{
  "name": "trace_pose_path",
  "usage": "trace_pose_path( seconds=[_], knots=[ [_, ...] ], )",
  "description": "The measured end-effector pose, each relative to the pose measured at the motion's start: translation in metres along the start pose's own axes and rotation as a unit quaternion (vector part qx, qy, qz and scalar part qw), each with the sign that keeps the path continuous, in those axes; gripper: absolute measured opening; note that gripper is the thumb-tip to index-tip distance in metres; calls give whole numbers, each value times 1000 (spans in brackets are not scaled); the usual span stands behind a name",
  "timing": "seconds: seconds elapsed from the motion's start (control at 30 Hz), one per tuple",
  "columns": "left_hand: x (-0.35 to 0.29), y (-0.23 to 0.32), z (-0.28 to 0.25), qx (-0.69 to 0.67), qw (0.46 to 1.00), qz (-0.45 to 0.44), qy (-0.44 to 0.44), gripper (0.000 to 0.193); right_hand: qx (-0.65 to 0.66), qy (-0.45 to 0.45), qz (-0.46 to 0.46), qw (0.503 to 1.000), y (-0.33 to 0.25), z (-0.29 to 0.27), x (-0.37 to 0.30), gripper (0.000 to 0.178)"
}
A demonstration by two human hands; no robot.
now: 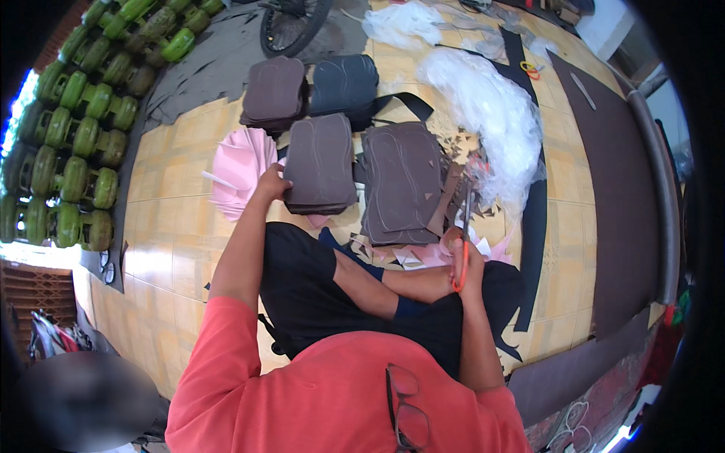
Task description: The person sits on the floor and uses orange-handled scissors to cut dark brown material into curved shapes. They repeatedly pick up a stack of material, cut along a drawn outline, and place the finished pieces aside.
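Note:
My right hand (472,264) is closed round a pair of scissors with orange handles (462,278), above my right shin. Their dark blades point away from me, among small scraps. My left hand (273,183) grips the left edge of a stack of dark brown cut pieces (321,158), its fingers partly hidden. Beside that hand lies a fanned-out stack of pink sheets (240,170). Right of the gripped stack is a larger brown stack (402,177) with pale curved outlines and a few scraps on top. Farther back sit another brown stack (273,89) and a dark blue-black one (343,84).
Crumpled clear plastic (487,106) and brown and pink offcuts (423,257) lie ahead and to the right. Beyond are a long black strip (535,249), a brown sheet (604,166) and yellow-handled scissors (531,71). Green gas cylinders (68,132) are stacked left; a wheel (294,30) stands behind.

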State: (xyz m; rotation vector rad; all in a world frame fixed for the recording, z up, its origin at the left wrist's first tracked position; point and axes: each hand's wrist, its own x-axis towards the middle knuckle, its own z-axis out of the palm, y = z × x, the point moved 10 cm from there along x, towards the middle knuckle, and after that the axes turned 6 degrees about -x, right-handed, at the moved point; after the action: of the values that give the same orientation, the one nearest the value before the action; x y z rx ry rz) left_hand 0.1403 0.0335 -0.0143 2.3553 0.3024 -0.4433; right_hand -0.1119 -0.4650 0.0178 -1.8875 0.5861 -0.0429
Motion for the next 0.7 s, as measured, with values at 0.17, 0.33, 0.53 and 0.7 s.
trace_pose_path(
  seconds=[0.17,0.33,0.53,0.7],
  knots=[
    [-42,87,3,176,966,159,107,56,-173,4,-100,980,-19,8,9,49],
    [-103,159,121,72,974,206,-66,46,-213,-71,-118,967,-45,58,5,49],
    [-131,173,188,120,977,174,27,74,-39,-96,-61,993,-52,76,13,48],
    [-127,172,192,123,979,150,60,77,143,-67,68,985,-7,47,7,32]
  ],
)
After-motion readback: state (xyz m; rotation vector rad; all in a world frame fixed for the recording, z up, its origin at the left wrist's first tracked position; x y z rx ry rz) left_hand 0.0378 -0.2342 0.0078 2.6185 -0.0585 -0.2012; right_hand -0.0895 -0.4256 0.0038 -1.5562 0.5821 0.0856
